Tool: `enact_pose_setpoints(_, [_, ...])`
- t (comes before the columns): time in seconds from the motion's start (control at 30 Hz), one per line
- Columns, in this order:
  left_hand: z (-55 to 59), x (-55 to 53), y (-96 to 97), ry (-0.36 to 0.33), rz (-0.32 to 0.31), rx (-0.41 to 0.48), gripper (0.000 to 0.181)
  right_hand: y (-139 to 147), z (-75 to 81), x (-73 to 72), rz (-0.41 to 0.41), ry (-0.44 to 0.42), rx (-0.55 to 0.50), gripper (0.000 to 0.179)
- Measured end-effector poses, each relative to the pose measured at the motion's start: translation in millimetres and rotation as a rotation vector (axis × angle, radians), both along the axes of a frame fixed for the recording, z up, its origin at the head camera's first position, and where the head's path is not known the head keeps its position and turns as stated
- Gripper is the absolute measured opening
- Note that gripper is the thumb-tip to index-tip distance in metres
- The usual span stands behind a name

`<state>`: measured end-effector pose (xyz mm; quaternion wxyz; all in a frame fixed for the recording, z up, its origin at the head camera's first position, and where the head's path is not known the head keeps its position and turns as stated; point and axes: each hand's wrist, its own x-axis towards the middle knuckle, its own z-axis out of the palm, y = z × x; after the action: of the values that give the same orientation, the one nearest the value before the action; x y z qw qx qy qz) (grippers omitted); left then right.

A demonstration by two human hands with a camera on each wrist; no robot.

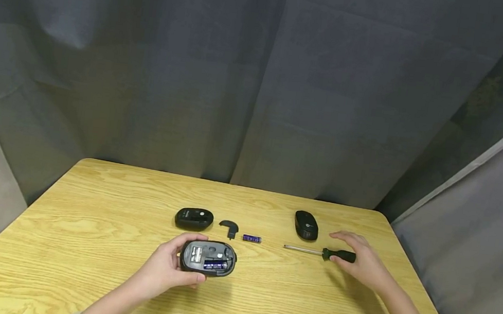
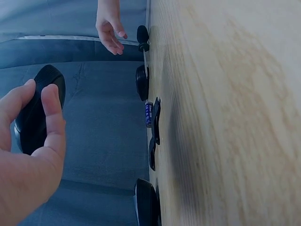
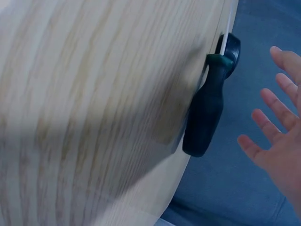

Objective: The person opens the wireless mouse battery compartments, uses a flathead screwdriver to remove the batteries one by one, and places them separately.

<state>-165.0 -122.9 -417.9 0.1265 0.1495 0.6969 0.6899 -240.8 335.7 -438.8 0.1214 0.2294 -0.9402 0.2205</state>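
My left hand [image 1: 169, 267] holds a black computer mouse [image 1: 197, 257] above the table, thumb on one side and fingers on the other. Its underside faces up, and one blue battery [image 1: 216, 265] shows in the uncovered compartment. In the left wrist view the mouse [image 2: 40, 110] is seen side-on. My right hand [image 1: 361, 260] hovers by the dark green handle of a screwdriver [image 1: 338, 255] lying on the table. The right wrist view shows that hand's fingers [image 3: 277, 110] spread, apart from the screwdriver handle [image 3: 204, 113].
A second black mouse [image 1: 194, 219] sits at left on the wooden table [image 1: 106, 244]. Right of it lie a black battery cover [image 1: 230, 228] and a loose blue battery [image 1: 251, 238]. A black mouse-shaped shell [image 1: 306, 225] rests behind the screwdriver. Grey curtains [image 1: 251, 74] hang behind the table.
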Motion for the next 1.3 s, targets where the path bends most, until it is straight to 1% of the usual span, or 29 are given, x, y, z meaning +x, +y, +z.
enact_pose_setpoints(0.2, [1.2,0.5,0.5,0.001,0.001,0.002,0.077,4,-6.1,-6.6,0.001,-0.044,0.028,0.052])
enact_pose_setpoints(0.43, [1.2,0.6,0.5,0.012,0.003,-0.01,0.077,8,-11.7,-12.9,0.001,-0.118,0.066,0.051])
enact_pose_setpoints(0.57, [0.6,0.4,0.1,0.014,0.003,-0.013,0.077,11,-18.0,-18.8,0.007,-0.119,0.093,0.049])
enact_pose_setpoints(0.67, [0.3,0.3,-0.1,0.013,0.003,-0.012,0.077,13,-24.0,-23.8,0.026,-0.113,0.116,0.047])
enact_pose_setpoints(0.87, [0.1,0.3,-0.1,0.012,-0.002,-0.004,0.077,16,-32.6,-29.8,0.038,-0.133,0.149,0.043])
enact_pose_setpoints(1.03, [0.1,0.4,-0.2,0.006,-0.008,0.001,0.077,16,-34.5,-32.0,0.055,-0.144,0.152,0.044])
enact_pose_setpoints(1.17, [0.3,0.6,-0.2,0.0,-0.014,0.002,0.077,15,-34.4,-33.1,0.083,-0.139,0.148,0.04])
enact_pose_setpoints(1.3, [0.7,0.8,0.0,-0.006,-0.018,0.005,0.078,15,-33.8,-34.2,0.094,-0.138,0.16,0.036])
